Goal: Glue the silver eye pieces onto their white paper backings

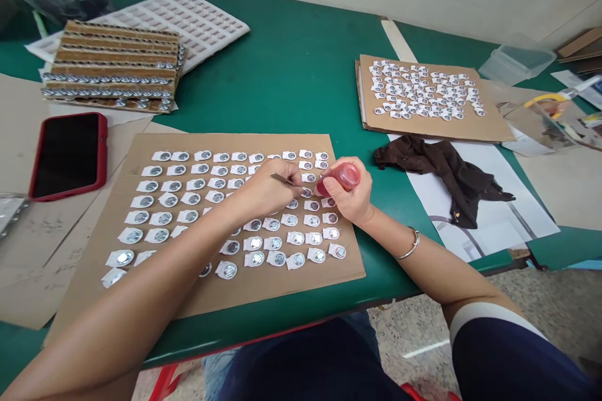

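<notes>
Over the cardboard sheet (329, 272), my left hand (269, 193) is closed around a thin dark tool that looks like tweezers (282, 180). Its tip end is low over the small round metal pieces, each on a white tab, such as this metal piece (296, 260). Close by on the right, my right hand (355, 200) grips a small red squeeze bottle (345, 175), its narrow end pointing down and left toward the pieces. The pieces lie in rows across the sheet; my left forearm hides some of them.
A red-cased phone (69, 156) lies at the left, below stacked cardboard strips (117, 56) with metal pieces and a white sheet (211, 19). At the right are another filled cardboard (475, 128), a brown cloth (442, 166) and a clear plastic box (520, 59).
</notes>
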Demonstrator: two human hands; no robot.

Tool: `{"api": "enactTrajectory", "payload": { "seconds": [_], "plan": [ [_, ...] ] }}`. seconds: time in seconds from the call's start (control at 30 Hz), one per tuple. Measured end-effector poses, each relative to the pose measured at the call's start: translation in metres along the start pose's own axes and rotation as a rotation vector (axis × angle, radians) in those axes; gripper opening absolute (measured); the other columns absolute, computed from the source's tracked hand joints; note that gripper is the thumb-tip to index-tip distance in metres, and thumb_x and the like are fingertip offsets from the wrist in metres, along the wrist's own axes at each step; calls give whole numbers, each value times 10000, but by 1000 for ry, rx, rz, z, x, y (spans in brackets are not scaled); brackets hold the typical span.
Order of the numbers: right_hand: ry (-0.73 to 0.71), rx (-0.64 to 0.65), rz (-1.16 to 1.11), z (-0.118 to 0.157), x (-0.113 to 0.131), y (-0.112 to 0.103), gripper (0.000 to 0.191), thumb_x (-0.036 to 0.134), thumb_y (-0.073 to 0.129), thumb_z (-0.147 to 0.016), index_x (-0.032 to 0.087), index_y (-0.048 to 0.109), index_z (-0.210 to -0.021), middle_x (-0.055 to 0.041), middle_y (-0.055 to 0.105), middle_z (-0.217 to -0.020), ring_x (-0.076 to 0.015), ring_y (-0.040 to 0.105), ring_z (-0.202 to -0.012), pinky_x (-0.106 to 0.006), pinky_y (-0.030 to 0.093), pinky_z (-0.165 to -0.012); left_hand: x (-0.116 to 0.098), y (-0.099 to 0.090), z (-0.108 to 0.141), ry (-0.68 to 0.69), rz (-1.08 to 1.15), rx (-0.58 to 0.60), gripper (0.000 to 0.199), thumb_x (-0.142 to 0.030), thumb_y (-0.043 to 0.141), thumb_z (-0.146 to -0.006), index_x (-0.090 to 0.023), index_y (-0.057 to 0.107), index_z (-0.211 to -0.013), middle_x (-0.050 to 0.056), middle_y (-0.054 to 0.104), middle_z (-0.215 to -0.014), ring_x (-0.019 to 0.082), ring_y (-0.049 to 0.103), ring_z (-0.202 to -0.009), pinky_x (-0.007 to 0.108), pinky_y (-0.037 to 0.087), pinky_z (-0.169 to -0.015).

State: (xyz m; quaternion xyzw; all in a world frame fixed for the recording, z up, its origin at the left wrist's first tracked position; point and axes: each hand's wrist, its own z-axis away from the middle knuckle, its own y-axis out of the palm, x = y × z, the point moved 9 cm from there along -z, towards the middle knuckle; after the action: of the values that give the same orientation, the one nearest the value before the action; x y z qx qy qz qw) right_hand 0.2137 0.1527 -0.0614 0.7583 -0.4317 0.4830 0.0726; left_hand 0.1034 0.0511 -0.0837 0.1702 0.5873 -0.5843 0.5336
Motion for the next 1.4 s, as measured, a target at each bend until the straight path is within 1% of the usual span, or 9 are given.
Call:
{"api": "enactTrajectory", "payload": {
  "seconds": [0.13,0.4,0.63,0.83,1.03,1.23,1.4],
  "plan": [
    [2,4,2,0,-1,0,273,381,664,-725,217,517,-886,-11,640,-774,-158,611,-699,-343,509,-677,0,0,1,-20,4,10,49,-196,599,-685,-160,586,-655,2,545,-602,92,445,-513,243,326,-476],
    [-4,8,-45,0,1,1,273,327,687,-714,211,523,-898,-9,639,-778,-153,613,-701,-332,504,-672,-1,0,0,14,-5,6,58,-196,589,-693,-154,587,-653,-1,531,-577,81,435,-492,230,332,-480],
    [-12,16,-57,0,2,3,269,324,682,-721,217,518,-905,-10,636,-780,-153,612,-704,-334,502,-671,-3,-1,0,16,3,-5,51,-172,590,-682,-151,582,-636,-11,525,-565,75,431,-485,224,332,-487],
    [-25,24,-31,1,4,4,271,351,672,-728,218,510,-899,-9,632,-780,-153,611,-705,-336,502,-674,-1,-1,-1,14,-2,-9,53,-195,600,-676,-153,590,-645,-10,537,-576,78,438,-489,228,333,-485],
    [-29,22,-68,1,5,4,268,315,684,-721,212,517,-904,-13,632,-778,-154,610,-701,-336,495,-666,2,-1,-1,-2,6,-15,57,-211,602,-667,-158,594,-647,-12,546,-585,75,441,-483,226,332,-469],
    [-22,32,-61,2,4,6,273,329,682,-722,218,515,-907,-13,632,-786,-155,611,-705,-341,499,-672,1,-1,-1,19,13,-19,55,-208,597,-664,-159,594,-642,-10,549,-591,75,443,-488,227,337,-472],
    [-34,28,-48,1,6,6,269,339,680,-724,218,519,-901,-12,631,-779,-152,611,-704,-333,498,-667,2,-1,-1,-4,4,-16,58,-214,602,-664,-160,594,-646,-11,547,-590,75,441,-489,227,331,-468]
  ]
}}
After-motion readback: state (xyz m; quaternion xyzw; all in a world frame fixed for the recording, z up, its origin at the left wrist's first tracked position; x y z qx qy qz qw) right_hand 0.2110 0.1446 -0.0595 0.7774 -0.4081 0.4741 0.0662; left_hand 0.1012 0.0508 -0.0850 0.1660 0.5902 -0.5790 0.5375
